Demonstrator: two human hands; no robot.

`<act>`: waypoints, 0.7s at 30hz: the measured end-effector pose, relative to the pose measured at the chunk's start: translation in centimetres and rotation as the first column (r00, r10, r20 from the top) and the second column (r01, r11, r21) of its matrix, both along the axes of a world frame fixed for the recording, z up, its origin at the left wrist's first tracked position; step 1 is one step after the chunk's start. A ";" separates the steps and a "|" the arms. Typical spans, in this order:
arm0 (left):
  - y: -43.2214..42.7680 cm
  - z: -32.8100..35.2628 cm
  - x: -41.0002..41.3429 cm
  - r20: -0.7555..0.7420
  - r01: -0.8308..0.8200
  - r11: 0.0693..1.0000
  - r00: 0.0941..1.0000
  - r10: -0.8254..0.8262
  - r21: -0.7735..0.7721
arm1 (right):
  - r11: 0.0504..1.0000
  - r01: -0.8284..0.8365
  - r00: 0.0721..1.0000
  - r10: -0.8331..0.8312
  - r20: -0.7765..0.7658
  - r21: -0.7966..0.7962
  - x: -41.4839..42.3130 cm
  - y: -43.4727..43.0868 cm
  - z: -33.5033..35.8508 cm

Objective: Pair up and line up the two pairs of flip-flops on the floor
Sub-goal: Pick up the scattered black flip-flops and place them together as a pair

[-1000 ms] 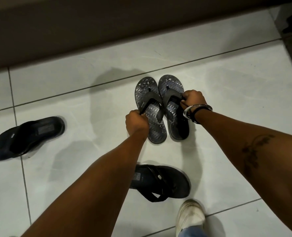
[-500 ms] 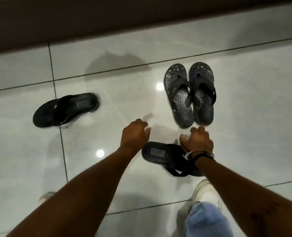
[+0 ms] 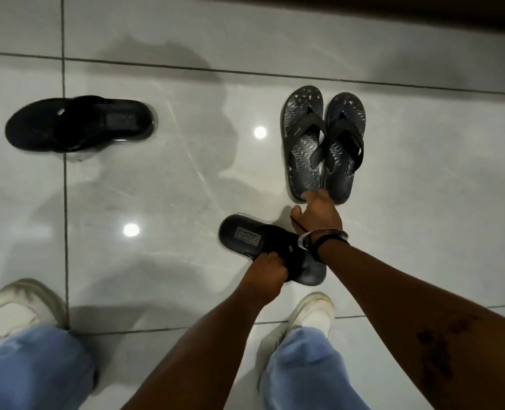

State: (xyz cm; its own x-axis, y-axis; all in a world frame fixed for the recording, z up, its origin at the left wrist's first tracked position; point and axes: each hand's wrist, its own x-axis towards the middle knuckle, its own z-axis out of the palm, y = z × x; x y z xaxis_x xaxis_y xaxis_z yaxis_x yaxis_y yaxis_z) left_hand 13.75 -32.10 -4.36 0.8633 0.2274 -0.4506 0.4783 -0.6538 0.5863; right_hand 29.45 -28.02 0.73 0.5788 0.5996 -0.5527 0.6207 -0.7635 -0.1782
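Note:
Two grey patterned flip-flops lie side by side on the white tiles, toes pointing away from me. My right hand rests with its fingertips on their heels and holds nothing. Just below it lies a plain black flip-flop with its heel to the left. My left hand is closed on that flip-flop's strap. Its black mate lies far to the left, heel to the right.
My two white shoes and blue trouser legs stand at the bottom of the view. A dark wall base runs along the top right. Glossy tile floor lies between the flip-flops.
Both hands let go of the grey pair and drew back. My left hand has closed on the near black flip-flop's strap; my right hand reached forward onto the grey heels.

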 end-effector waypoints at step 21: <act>16.8 3.6 -23.8 -0.080 -0.990 0.122 0.128 0.989 -0.076 | 0.834 -0.547 0.827 0.552 -0.103 0.072 -20.0 24.0 0.8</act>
